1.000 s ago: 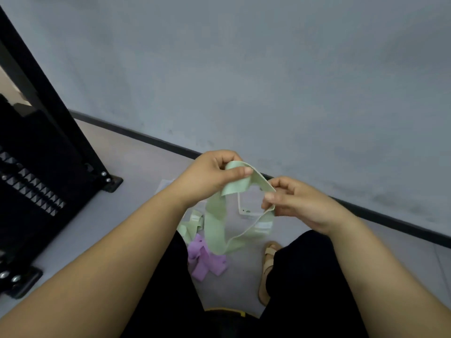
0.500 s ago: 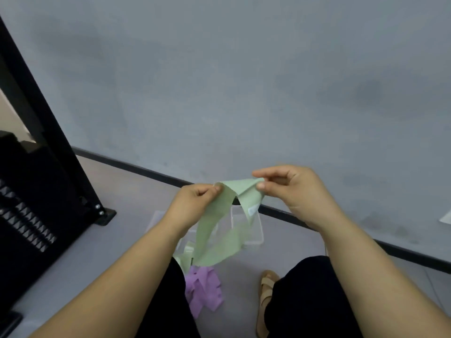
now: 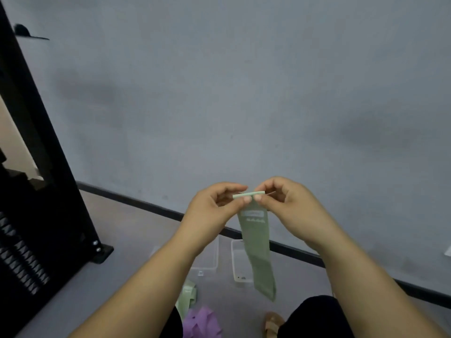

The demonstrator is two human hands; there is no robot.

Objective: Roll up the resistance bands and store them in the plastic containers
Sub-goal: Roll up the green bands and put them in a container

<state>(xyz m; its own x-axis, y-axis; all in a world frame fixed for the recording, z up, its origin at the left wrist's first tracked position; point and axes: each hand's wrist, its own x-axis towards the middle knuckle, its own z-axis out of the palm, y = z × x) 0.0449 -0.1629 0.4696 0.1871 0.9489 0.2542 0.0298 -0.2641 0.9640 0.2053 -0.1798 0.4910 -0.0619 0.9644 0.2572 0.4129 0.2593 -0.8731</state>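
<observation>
Pinching the top edge of a flat pale green resistance band, the left hand and the right hand meet in the air in front of the grey wall. Each grip is closed tight: thumb and first finger of each hand press on the folded top of the band, side by side, almost touching each other. The rest of the band hangs straight down from the fingers, loose and flat, with a small pale label near the top. Its bottom end hangs above the floor.

Below the hands, two clear plastic containers sit on the floor near the black strip at the bottom of the wall. One clear container is under the left wrist, and the other clear container is just beside it, partly behind the hanging band. Closer to the person, another pale green band lies on the floor, and a crumpled purple band lies just beside it. A tan sandal shows near the black trouser leg. A tall black metal frame stands at the left.
</observation>
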